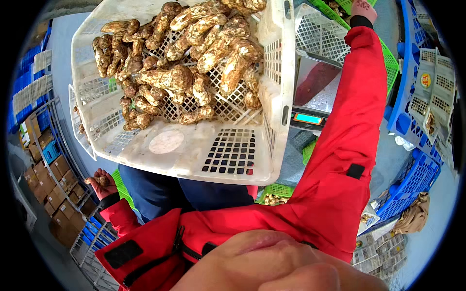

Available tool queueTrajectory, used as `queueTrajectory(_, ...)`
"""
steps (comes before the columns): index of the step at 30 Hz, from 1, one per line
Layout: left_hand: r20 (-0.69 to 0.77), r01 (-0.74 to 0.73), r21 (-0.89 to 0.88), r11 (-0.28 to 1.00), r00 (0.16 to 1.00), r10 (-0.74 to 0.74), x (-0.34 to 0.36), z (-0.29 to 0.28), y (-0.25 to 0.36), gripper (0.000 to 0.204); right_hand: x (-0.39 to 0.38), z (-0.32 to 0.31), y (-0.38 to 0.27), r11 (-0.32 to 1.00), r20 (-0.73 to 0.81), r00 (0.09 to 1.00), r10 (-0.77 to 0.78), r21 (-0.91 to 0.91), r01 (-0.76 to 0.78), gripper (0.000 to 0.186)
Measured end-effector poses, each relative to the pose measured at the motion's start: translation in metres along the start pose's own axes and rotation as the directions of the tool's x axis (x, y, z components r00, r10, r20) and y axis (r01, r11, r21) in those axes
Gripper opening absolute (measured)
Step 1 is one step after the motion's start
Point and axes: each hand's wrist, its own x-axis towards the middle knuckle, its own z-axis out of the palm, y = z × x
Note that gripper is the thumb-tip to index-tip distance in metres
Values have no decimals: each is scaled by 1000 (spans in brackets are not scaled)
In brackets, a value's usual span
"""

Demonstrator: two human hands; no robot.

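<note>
A white plastic crate [218, 167] with mesh walls rests above my lap. Inside it lie several mushrooms [162, 80] with thick brown-and-white scaly stems, heaped toward the far and left sides. My left hand [103, 186] is low at the left, outside the crate, its fingers curled round a small brown mushroom [101, 180]. Stretched far out to the upper right, my right hand [364, 10] is over a green crate [388, 63]. The top edge of the picture cuts off its fingers, so their grip is hidden.
Right of the white crate stands a steel scale [315, 82] with a lit display [308, 118], a white mesh basket [320, 34] at its far end. Below sits a green basket [281, 190] of small mushrooms. Blue crates [407, 186] line the right; cardboard boxes [56, 182] fill a left rack.
</note>
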Motion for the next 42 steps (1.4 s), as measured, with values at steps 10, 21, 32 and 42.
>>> queueTrajectory(10, 168, 47, -45, 998, 985, -39, 23, -2, -10, 35, -121, -52, 76, 747, -20, 958, 287, 631, -210, 31)
queueTrajectory(21, 91, 42, -73, 996, 995, -35, 11, -7, -27, 33, -315, 85, 95, 868, 713, 652, 260, 122, -481, 53)
queueTrajectory(32, 309, 158, -198, 967, 947, -92, 7, -8, -32, 37, -417, 79, 101, 766, 720, 673, 168, 334, -549, 61)
queueTrajectory(42, 87, -16, -183, 983, 996, 32, -12, -84, -36, 36, -399, -81, 134, 448, 543, 539, 644, 303, -841, 31)
